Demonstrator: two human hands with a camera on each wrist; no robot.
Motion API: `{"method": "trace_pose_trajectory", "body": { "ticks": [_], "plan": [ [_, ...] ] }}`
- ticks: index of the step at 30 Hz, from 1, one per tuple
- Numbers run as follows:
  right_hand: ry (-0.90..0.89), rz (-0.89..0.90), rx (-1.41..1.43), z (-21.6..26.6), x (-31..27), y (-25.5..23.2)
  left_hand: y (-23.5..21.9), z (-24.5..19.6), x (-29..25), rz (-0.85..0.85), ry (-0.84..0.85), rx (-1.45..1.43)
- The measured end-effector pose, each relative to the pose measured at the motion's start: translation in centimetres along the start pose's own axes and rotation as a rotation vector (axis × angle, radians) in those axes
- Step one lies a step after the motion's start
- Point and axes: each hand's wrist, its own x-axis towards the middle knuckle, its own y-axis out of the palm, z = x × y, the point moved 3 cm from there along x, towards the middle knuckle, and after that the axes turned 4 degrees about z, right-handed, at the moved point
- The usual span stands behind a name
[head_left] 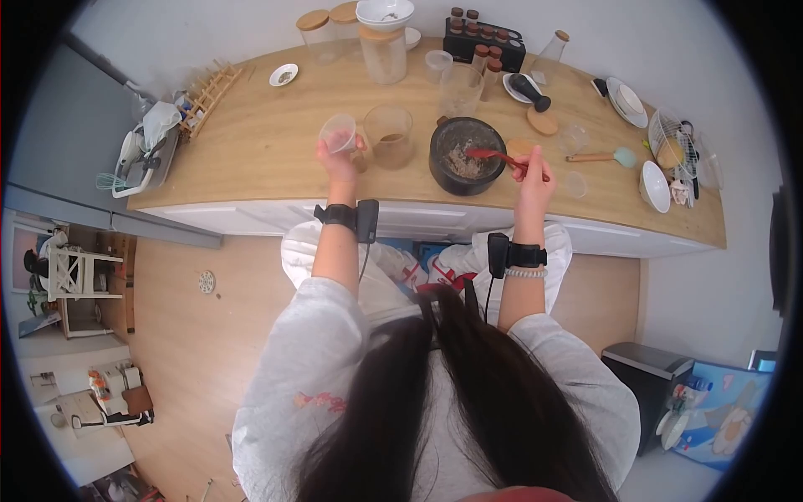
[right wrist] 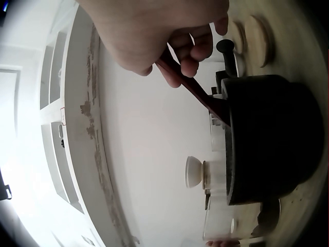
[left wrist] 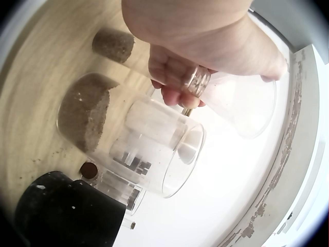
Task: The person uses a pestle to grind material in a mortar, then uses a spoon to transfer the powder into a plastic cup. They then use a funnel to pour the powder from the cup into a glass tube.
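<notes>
My left hand (head_left: 339,164) grips the neck of a small glass bottle (left wrist: 114,45) with brown powder at its bottom; a clear plastic funnel (left wrist: 241,103) sits at the bottle's mouth. Just right of it stands a wide glass jar (head_left: 390,149) partly filled with brown material. My right hand (head_left: 534,186) pinches the handle of a red spoon (head_left: 493,154), whose head is down in the black mortar (head_left: 443,177). Crushed brownish material (head_left: 468,161) lies inside the mortar. In the right wrist view the spoon (right wrist: 193,87) slants over the mortar's rim (right wrist: 229,149).
Behind the mortar are a glass beaker (head_left: 460,90), a black spice rack (head_left: 483,45) and a pestle (head_left: 529,90) on a plate. A spatula (head_left: 623,157) and white bowl (head_left: 655,187) are at the right, a wooden rack (head_left: 209,99) at the left. The table's front edge (head_left: 276,202) is near both wrists.
</notes>
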Motion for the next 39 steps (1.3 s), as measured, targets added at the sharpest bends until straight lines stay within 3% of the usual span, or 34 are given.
{"method": "trace_pose_trajectory", "body": {
  "ticks": [27, 39],
  "plan": [
    [0.037, 0.046, -0.003, -0.14, 0.08, -0.38, 0.31, 0.02, 0.34, -0.037, -0.051, 0.052],
    [-0.025, 0.121, 0.003, -0.14, -0.03, 0.02, 0.3, 0.07, 0.19, -0.017, -0.011, 0.084]
  ]
}}
